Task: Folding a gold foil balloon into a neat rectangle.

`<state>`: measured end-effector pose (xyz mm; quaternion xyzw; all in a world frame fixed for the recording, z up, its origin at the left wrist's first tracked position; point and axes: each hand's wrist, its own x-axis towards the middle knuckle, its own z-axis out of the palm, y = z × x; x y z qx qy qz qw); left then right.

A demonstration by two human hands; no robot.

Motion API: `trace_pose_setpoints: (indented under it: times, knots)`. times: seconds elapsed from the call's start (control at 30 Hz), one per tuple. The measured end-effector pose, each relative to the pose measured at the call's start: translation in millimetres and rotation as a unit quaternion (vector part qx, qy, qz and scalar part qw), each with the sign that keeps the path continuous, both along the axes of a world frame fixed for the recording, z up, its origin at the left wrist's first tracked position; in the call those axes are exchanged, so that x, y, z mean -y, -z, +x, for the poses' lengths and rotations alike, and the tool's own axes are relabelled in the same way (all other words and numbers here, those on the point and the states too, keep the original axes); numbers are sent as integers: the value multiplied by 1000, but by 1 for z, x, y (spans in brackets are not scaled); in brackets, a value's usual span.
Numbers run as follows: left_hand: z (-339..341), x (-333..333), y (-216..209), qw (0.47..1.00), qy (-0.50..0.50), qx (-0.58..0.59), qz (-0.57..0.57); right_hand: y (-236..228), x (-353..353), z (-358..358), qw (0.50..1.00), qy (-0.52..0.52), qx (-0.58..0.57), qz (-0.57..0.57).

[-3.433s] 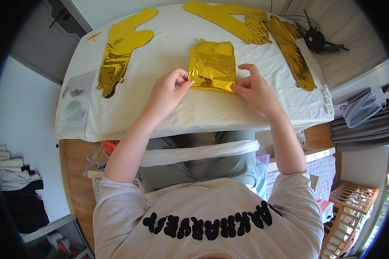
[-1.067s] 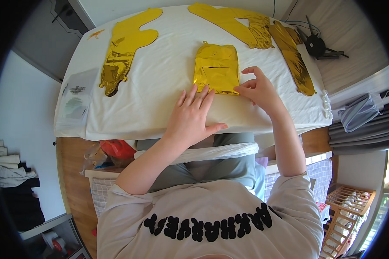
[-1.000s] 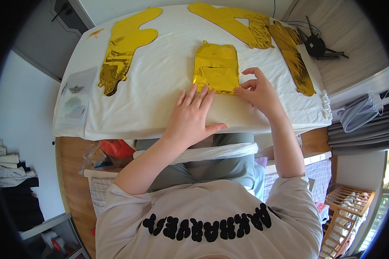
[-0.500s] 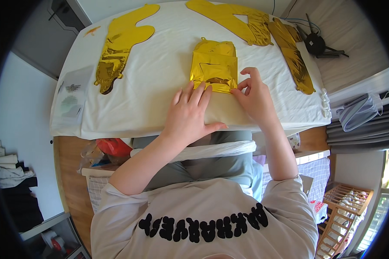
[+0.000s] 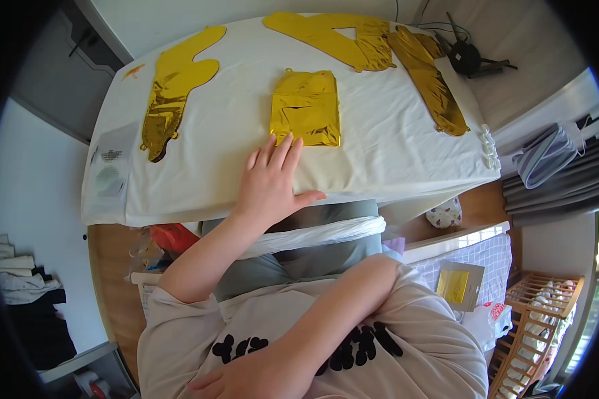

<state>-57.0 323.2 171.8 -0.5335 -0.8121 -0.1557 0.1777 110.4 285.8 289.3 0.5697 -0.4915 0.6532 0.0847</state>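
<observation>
A folded gold foil balloon [image 5: 305,110] lies flat on the white-covered table, creased across its middle. My left hand [image 5: 267,178] rests palm down in front of it, fingers stretched and fingertips touching its near left edge; the thumb points right along the table edge. Across my shirt front, my right hand [image 5: 254,374] lies flat with a stretched finger showing; the rest runs past the lower border. Nothing can be seen in it. Unfolded flat gold foil balloons lie farther off: a curved one [image 5: 185,74] at left, a wide one [image 5: 339,36] at back and a long one [image 5: 432,86] at right.
The white tablecloth [image 5: 379,149] covers the table. A clear plastic packet [image 5: 111,171] lies at left. A black device with antennas [image 5: 464,58] stands back right, and small white pieces [image 5: 490,147] line the right edge. A packet with a gold piece [image 5: 458,286] lies beside me.
My right hand has left the foil balloon's near right corner and come back across my chest. The left hand stays by the balloon's near edge. The whole view has shifted slightly.
</observation>
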Motion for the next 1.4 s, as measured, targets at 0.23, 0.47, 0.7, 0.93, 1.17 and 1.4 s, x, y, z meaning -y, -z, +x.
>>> trace_pose_setpoints:
  times: [0.23,0.47,0.7,0.93,1.17,1.4]
  knots:
    - [-5,1,-8,999,26,-10,-36,-1,60,34,977,-190,89,-25]
    - [-7,9,-4,998,44,-14,-48,5,32,24,997,-16,-12,71]
    - [-1,0,-3,999,31,5,-17,-25,-143,62,992,30,17,123]
    - [-2,7,-6,998,16,57,-6,-35,-183,100,959,-19,-98,266]
    - [-2,8,-3,998,8,59,6,-49,-164,102,972,-109,1,207]
    - [-1,7,-3,998,17,52,28,-72,-193,127,955,-174,-52,234]
